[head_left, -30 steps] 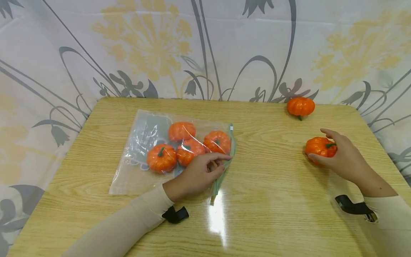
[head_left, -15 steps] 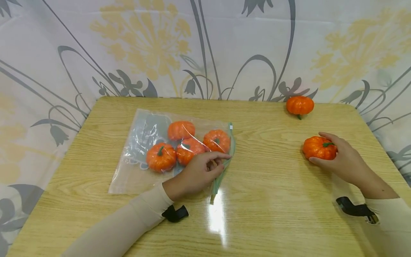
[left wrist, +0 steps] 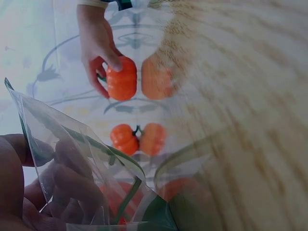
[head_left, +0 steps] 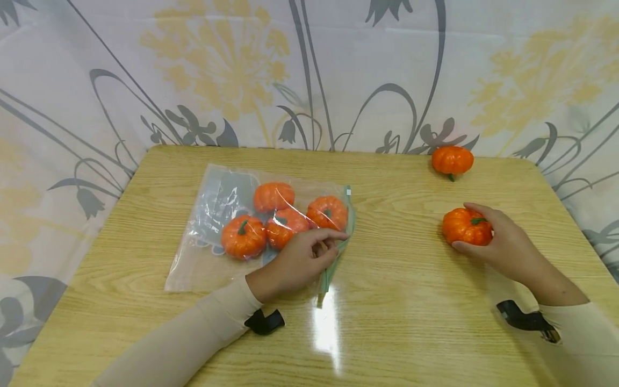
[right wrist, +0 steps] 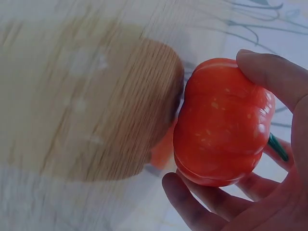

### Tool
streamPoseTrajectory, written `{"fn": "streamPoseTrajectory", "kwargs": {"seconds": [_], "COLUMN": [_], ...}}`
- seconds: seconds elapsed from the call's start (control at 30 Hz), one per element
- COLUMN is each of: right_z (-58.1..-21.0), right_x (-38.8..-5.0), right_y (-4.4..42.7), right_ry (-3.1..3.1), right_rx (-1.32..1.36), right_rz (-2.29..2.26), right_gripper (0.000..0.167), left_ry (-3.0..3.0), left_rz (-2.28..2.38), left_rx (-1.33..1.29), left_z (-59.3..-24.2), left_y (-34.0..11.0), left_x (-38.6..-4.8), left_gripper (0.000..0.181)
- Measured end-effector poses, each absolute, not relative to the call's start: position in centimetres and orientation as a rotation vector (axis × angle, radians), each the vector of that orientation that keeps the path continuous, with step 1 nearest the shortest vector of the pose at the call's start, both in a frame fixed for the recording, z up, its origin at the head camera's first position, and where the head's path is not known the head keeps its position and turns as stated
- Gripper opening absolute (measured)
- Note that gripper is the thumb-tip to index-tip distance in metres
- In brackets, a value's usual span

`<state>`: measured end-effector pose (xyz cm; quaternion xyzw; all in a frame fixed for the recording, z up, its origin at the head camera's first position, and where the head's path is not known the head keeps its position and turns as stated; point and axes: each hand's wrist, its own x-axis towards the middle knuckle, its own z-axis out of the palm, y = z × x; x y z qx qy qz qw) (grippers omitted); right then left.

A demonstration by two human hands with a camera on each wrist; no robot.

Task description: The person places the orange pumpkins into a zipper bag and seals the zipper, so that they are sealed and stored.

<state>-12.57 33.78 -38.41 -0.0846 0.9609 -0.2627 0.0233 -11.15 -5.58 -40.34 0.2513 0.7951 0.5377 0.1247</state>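
While the left hand [head_left: 296,263] pinches the clear bag [head_left: 193,269] left of centre, the right hand [head_left: 508,248] grips the nearer pumpkin [head_left: 464,228], frame right. Farther pumpkin [head_left: 452,160]: upper right

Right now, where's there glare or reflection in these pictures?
Head view: a bright white streak on the table and highlights on the bag; left wrist view: the tabletop mirrors the held pumpkin; right wrist view: small pale highlights on that pumpkin.

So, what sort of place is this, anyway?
Probably an indoor tabletop filming setup: a wood-grain table in front of a floral-print backdrop, and a pair of black wrist cameras. The wider room is out of view.
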Motion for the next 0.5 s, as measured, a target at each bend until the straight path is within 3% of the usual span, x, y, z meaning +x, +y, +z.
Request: {"fn": "streamPoseTrajectory", "kwargs": {"seconds": [0.5], "right_z": [-38.2], "right_x": [-12.4], "right_y": [31.1], "right_ry": [3.015], "right_rx": [-0.417], "right_rz": [-0.811], "right_gripper": [0.08], "left_ry": [2.332], "left_rz": [1.573], "left_rx": [0.738], "left_z": [-40.4], "left_y": [-5.5], "left_x": [-11.1], "left_gripper": [0.032]}}
